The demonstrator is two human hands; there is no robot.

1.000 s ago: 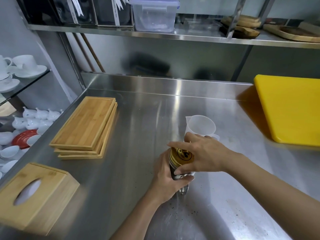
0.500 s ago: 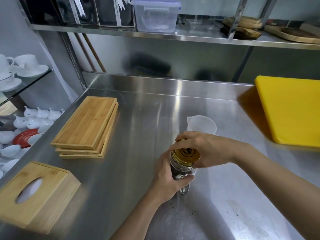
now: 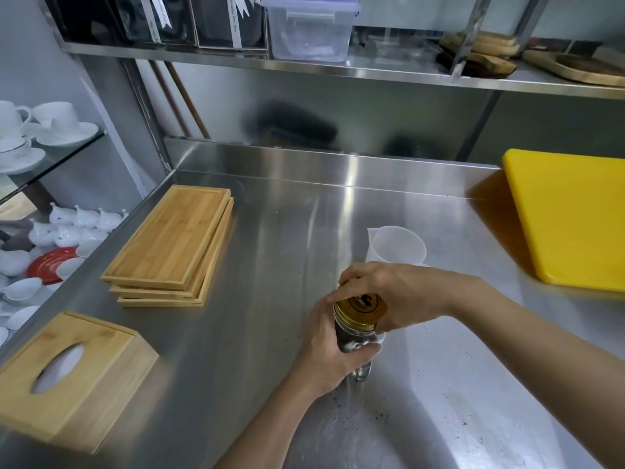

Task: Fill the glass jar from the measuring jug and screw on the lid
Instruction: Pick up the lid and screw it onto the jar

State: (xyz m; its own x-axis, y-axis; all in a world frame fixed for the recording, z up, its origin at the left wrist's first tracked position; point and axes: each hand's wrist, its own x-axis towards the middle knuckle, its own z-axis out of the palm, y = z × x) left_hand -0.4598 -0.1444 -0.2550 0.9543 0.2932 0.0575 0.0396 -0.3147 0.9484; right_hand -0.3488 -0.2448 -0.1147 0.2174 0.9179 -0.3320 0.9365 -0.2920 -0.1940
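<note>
Nearest, the left hand [image 3: 333,350] is clenched round the glass jar [image 3: 355,340], steadying it upright on the steel counter [image 3: 270,265]. On top, the right hand [image 3: 399,294] grasps the gold lid [image 3: 360,304] w/ fingers curled over its rim. Vs 1 s ago the right hand has rotated round the lid, wrist swung back, so the lid is prob. being screwed tight; filling looks done. Just behind, the measuring jug [image 3: 395,243] stands empty. Farther off: wooden trays [image 3: 169,245] left, yellow board [image 3: 575,214] right.
</note>
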